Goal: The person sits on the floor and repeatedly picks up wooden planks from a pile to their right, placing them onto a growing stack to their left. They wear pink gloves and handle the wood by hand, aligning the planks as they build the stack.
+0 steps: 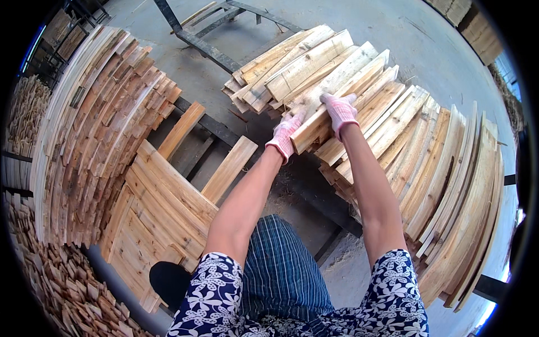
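One board (310, 129) atop the plank stack (407, 143), by the metal frame's (328, 209) near edge, is pinched by left hand (287, 135) at its end and right hand (341, 111) farther up; even, level grips should work best.

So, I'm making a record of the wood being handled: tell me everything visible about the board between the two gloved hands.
The board looks like bare, unpainted wood, pale tan with a browner edge. It lies aslant on a pile of similar boards, near end toward the person. The left hand is against it by that end; the right hand is on it farther along. Its far part blends among neighbours, so its full length is unclear.
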### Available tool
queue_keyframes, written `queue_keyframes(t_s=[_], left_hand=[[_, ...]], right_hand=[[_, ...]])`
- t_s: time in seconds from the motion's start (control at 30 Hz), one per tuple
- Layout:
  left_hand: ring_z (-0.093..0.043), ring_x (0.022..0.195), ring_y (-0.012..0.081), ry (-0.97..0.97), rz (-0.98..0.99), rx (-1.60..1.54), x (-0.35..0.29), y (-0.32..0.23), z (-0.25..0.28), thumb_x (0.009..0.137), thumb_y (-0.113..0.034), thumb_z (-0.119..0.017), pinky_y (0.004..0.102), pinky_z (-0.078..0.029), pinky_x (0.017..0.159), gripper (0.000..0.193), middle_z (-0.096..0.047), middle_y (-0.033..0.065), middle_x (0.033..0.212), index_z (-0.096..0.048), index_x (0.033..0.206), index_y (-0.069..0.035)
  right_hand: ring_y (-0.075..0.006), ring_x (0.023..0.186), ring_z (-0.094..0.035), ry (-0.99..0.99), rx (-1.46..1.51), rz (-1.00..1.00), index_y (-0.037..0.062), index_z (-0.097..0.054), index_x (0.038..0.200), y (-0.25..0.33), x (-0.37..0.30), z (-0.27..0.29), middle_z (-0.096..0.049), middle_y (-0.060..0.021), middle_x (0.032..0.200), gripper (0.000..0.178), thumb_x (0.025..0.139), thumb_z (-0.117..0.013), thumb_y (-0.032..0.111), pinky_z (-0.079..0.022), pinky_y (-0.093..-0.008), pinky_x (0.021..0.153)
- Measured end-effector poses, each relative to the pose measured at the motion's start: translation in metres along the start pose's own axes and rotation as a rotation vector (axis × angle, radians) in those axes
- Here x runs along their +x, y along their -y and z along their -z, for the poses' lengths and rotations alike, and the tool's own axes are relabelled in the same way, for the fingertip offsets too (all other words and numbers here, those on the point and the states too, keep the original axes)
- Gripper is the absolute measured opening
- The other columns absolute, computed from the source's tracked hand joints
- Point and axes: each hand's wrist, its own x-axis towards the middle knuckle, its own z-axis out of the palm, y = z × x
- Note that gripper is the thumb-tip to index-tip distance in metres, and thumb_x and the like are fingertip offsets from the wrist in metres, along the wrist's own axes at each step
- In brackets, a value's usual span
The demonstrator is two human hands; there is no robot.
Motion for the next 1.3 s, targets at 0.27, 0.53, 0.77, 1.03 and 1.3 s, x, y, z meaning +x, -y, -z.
queue_keyframes(t_s=[0.27,0.53,0.77,1.03,1.3], left_hand=[[-0.058,0.127,0.0308,-0.181,-0.090,0.556,-0.048,0.003,-0.085,0.088,-0.049,-0.078,0.0393,-0.048,0.104,0.095,-0.057,0.0215,0.143,-0.030,0.157,-0.004],[-0.062,0.118,0.0275,-0.271,-0.298,0.710,-0.020,0.012,-0.064,0.089,-0.035,-0.079,0.0360,-0.047,0.101,0.071,-0.066,0.0190,0.129,-0.047,0.143,0.000],[-0.067,0.103,0.0260,-0.041,-0.192,0.794,-0.111,-0.014,-0.066,0.088,-0.034,-0.080,0.0390,-0.052,0.088,0.065,-0.068,0.0191,0.116,-0.044,0.130,-0.001],[-0.060,0.122,0.0270,0.691,0.004,0.753,-0.229,-0.050,-0.005,0.084,-0.043,-0.084,0.0446,-0.046,0.109,0.085,-0.059,0.0183,0.133,-0.040,0.141,0.001],[-0.065,0.114,0.0240,0.304,0.166,0.426,-0.162,-0.004,-0.030,0.085,-0.058,-0.079,0.0353,-0.055,0.094,0.107,-0.060,0.0207,0.133,-0.023,0.158,-0.002]], right_hand=[[-0.0269,0.116,-0.059,0.181,0.497,0.046,-0.0007,-0.017,0.161,-0.061,0.025,0.057,-0.058,-0.0192,0.136,0.106,0.078,-0.080,0.020,-0.052,-0.0383,0.096],[-0.0287,0.116,-0.057,0.231,0.594,0.150,-0.0001,-0.029,0.154,-0.064,0.032,0.051,-0.059,-0.0191,0.131,0.090,0.081,-0.078,0.018,-0.050,-0.0400,0.098],[-0.0261,0.077,-0.067,0.278,0.667,0.055,0.0023,-0.045,0.133,-0.075,-0.040,0.069,-0.062,-0.0131,0.101,0.053,0.085,-0.068,0.009,-0.062,-0.0387,0.064],[-0.0324,0.110,-0.069,0.592,1.136,0.051,-0.0034,-0.036,0.151,-0.137,-0.203,0.101,-0.064,-0.0191,0.125,0.074,0.086,-0.067,0.016,-0.064,-0.0426,0.087],[-0.0262,0.101,-0.071,0.326,0.776,-0.047,-0.0039,-0.056,0.134,-0.119,-0.181,0.074,-0.068,-0.0166,0.115,0.051,0.093,-0.069,0.023,-0.062,-0.0363,0.089]])
